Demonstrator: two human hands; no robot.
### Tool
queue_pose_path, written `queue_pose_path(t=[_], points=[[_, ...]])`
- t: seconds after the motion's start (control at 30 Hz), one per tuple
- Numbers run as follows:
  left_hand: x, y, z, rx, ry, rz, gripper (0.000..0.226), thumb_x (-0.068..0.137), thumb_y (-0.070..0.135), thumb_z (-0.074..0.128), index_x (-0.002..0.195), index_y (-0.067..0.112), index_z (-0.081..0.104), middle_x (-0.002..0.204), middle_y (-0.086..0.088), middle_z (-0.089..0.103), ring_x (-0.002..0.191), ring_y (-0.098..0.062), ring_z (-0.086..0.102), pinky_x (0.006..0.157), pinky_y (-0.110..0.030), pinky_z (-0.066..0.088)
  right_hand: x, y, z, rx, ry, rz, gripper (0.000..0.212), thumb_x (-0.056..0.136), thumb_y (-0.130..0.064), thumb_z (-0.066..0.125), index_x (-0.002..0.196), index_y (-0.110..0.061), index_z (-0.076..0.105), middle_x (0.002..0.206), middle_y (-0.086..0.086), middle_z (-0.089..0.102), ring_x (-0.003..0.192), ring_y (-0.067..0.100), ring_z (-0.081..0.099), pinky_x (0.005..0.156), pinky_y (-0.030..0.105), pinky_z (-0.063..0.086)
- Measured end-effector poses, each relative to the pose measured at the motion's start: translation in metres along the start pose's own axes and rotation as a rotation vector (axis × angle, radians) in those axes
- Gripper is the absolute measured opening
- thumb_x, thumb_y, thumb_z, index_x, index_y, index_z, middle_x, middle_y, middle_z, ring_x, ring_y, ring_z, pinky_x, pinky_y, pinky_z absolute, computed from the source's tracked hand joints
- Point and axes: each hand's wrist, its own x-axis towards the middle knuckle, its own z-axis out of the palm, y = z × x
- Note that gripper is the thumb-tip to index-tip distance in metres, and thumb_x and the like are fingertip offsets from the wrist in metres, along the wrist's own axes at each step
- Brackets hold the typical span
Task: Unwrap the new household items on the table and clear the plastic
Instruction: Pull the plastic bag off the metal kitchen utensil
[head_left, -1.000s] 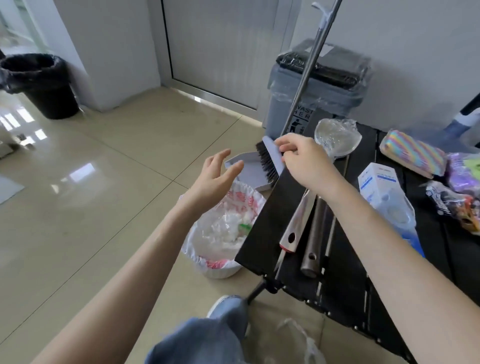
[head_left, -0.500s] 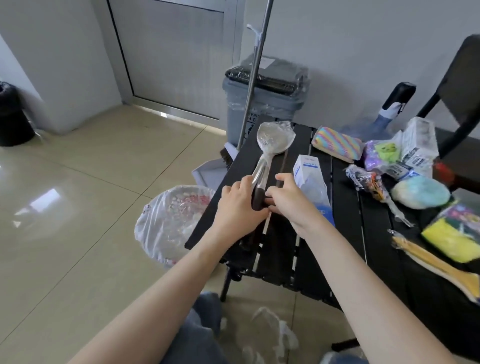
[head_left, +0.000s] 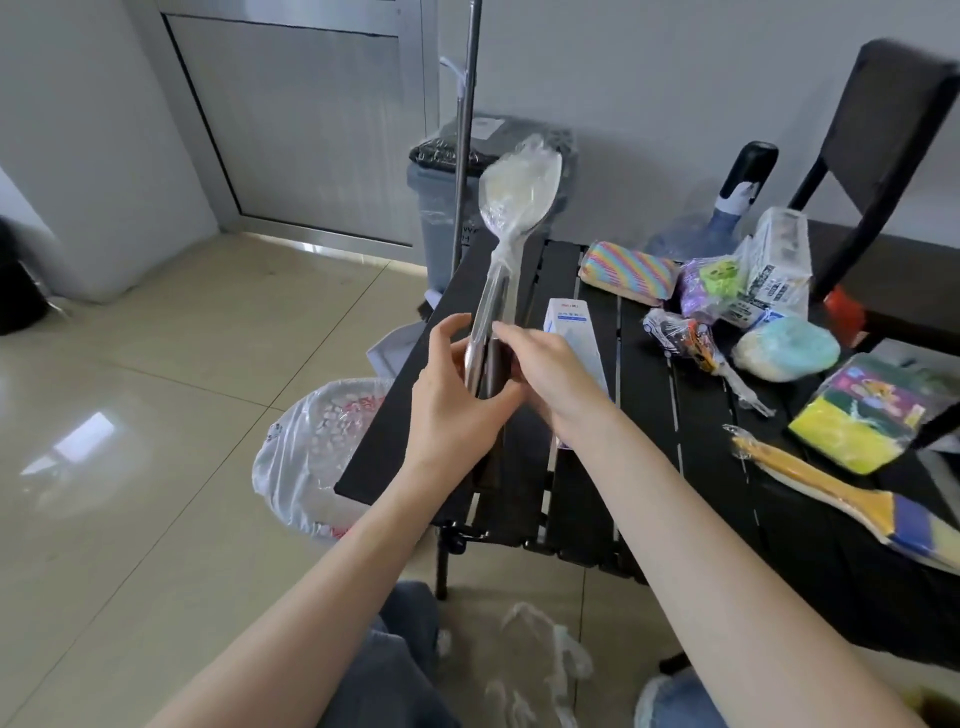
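Holding the wrapped spoon (head_left: 511, 234) upright in the middle of the frame, just above the near-left edge of the black tabletop (head_left: 649, 467), the left hand (head_left: 457, 410) has its fingers curled round the dark handle, while the right hand (head_left: 545, 364) pinches at the clear film where the metal shaft meets the handle. The film clings tight along the shaft and bunches over the bowl, so the step probably goes best by finding a loose seam near the handle, tearing it open there, and sliding the sleeve off toward the bowl end with the left hand keeping a firm grip. The lined waste basket (head_left: 317, 452) at lower left sits just beside the tabletop (a handy drop for the film). Loose plastic (head_left: 540, 660) already lies on the floor at the bottom of the frame.

The white and blue box (head_left: 571, 332) behind the right hand carries print, and so does the packet (head_left: 779, 270) at upper right, but neither is sharp enough to read.
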Motion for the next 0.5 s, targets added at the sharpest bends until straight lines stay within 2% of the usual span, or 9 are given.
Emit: queue_pose_path(t=[0.07, 0.13, 0.2, 0.27, 0.37, 0.47, 0.5], points=[[-0.009, 0.015, 0.008, -0.074, -0.004, 0.029, 0.069, 0.077, 0.016, 0.075, 0.134, 0.026, 0.038, 0.107, 0.017, 0.061, 0.093, 0.007, 0.060, 0.075, -0.005, 0.045, -0.007, -0.010, -0.007, 0.031, -0.041, -0.003, 0.033, 0.095, -0.036, 0.054, 0.105, -0.007, 0.068, 0.095, 0.010, 0.071, 0.085, 0.019, 0.069, 0.082, 0.033, 0.055], [-0.018, 0.027, 0.017, -0.104, -0.029, 0.063, 0.069, 0.079, 0.017, 0.074, 0.137, 0.025, 0.037, 0.118, 0.014, 0.058, 0.108, 0.003, 0.055, 0.086, -0.009, 0.045, -0.016, -0.018, -0.017, 0.057, -0.035, -0.035, 0.030, 0.094, -0.037, 0.056, 0.103, -0.012, 0.069, 0.091, 0.006, 0.072, 0.081, 0.017, 0.070, 0.074, 0.029, 0.057], [-0.027, 0.036, 0.024, -0.063, -0.079, 0.130, 0.066, 0.083, 0.021, 0.070, 0.140, 0.025, 0.035, 0.132, 0.012, 0.050, 0.125, -0.002, 0.043, 0.103, -0.018, 0.039, -0.024, -0.023, -0.028, 0.048, -0.005, -0.102, 0.023, 0.095, -0.033, 0.055, 0.098, -0.015, 0.069, 0.096, 0.008, 0.073, 0.088, 0.020, 0.071, 0.081, 0.035, 0.058], [-0.035, 0.043, 0.029, 0.049, -0.138, 0.207, 0.065, 0.084, 0.032, 0.060, 0.143, 0.025, 0.034, 0.140, 0.012, 0.040, 0.133, -0.006, 0.030, 0.109, -0.023, 0.028, -0.033, -0.024, -0.041, 0.052, 0.010, -0.148, 0.019, 0.096, -0.030, 0.054, 0.096, -0.016, 0.068, 0.100, 0.010, 0.073, 0.092, 0.022, 0.071, 0.083, 0.038, 0.057], [-0.035, 0.051, 0.029, 0.124, -0.151, 0.248, 0.051, 0.085, 0.047, 0.048, 0.134, 0.032, 0.048, 0.128, 0.015, 0.035, 0.126, -0.007, 0.035, 0.105, -0.027, 0.033, -0.052, -0.026, -0.063, 0.058, 0.045, -0.151, 0.019, 0.097, -0.028, 0.054, 0.103, -0.013, 0.064, 0.091, 0.006, 0.073, 0.079, 0.019, 0.072, 0.066, 0.031, 0.058], [-0.025, 0.065, 0.029, 0.018, -0.099, 0.245, 0.028, 0.095, 0.034, 0.051, 0.121, 0.026, 0.057, 0.121, 0.010, 0.045, 0.116, -0.013, 0.050, 0.096, -0.035, 0.047, -0.073, -0.023, -0.089, 0.026, 0.058, -0.180, 0.017, 0.098, -0.025, 0.054, 0.099, -0.009, 0.060, 0.072, 0.006, 0.067, 0.058, 0.020, 0.065, 0.057, 0.033, 0.053], [-0.020, 0.073, 0.029, 0.005, -0.096, 0.252, 0.027, 0.097, 0.029, 0.051, 0.123, 0.022, 0.057, 0.120, 0.007, 0.050, 0.112, -0.012, 0.054, 0.093, -0.029, 0.049, -0.081, -0.021, -0.098, -0.002, 0.048, -0.188, 0.017, 0.099, -0.024, 0.053, 0.099, -0.008, 0.059, 0.069, 0.006, 0.064, 0.054, 0.021, 0.061, 0.057, 0.034, 0.052]])
